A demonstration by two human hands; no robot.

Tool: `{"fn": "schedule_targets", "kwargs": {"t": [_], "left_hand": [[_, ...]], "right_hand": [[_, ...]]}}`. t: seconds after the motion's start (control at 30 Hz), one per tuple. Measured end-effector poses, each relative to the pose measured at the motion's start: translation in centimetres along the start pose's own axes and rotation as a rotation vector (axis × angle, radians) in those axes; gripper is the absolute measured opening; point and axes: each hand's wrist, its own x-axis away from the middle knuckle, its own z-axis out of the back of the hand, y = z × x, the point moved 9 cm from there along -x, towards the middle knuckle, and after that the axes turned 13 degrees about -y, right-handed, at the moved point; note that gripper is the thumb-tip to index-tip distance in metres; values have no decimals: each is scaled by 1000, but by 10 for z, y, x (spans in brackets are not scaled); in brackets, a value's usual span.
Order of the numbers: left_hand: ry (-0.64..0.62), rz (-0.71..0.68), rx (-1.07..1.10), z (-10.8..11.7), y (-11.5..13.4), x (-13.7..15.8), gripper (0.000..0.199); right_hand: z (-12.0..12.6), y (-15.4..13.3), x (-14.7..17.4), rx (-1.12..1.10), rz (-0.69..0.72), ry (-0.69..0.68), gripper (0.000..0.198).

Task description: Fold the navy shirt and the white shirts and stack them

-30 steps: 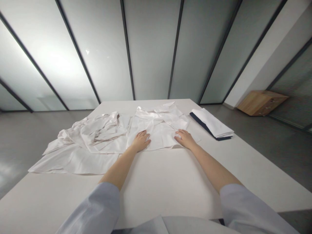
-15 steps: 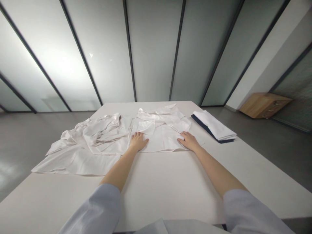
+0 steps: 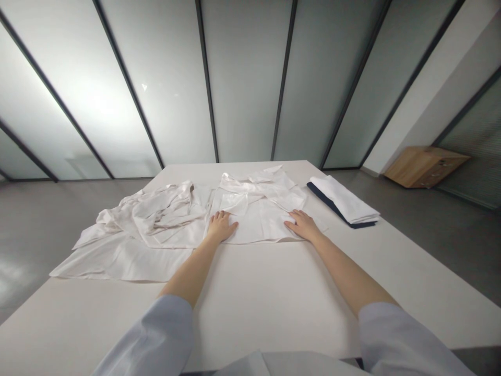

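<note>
A white garment (image 3: pixel 260 224) is spread in the middle of the table, its near hem lying roughly straight and its far part creased and folded over. My left hand (image 3: pixel 221 226) rests palm down on its near left corner, fingers spread. On its near right side lies my right hand (image 3: pixel 303 224), also flat with the fingers apart. Left of it, a heap of crumpled white garments (image 3: pixel 156 216) reaches up to my left hand. Which parts of the spread garment are sleeves or collar I cannot tell.
The white table (image 3: pixel 270 303) extends toward me and to both sides. At its right lies a folded white cloth (image 3: pixel 344 198) on top of a folded dark blue cloth (image 3: pixel 325 201). Beyond stand frosted glass panels (image 3: pixel 246 78) and, far right on the floor, a wooden cabinet (image 3: pixel 425 166).
</note>
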Motion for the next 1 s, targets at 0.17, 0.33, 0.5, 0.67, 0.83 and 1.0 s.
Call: {"fn": "schedule_targets", "kwargs": {"t": [0.17,0.33,0.5,0.67,0.83,1.0], "left_hand": [[1,-2,9,-1,0,0,55],[-10,-1,12,-2,-1,-1,56],[2,-8,11,-2,-1,-2,56],[3,-1,8,-2,-2,-2,55],[-4,-2,12,-1,-1,-1,57],[-2,3,-2,0,-1,-1,56]], "right_hand": [[0,0,0,7,-6,-7,51],[2,-2,1,8,-1,-10,51],[1,-2,1,8,4,-17,51],[1,0,0,0,11,4,50],[1,-1,0,9,5,2,51],[2,-2,1,20,2,-9,50]]}}
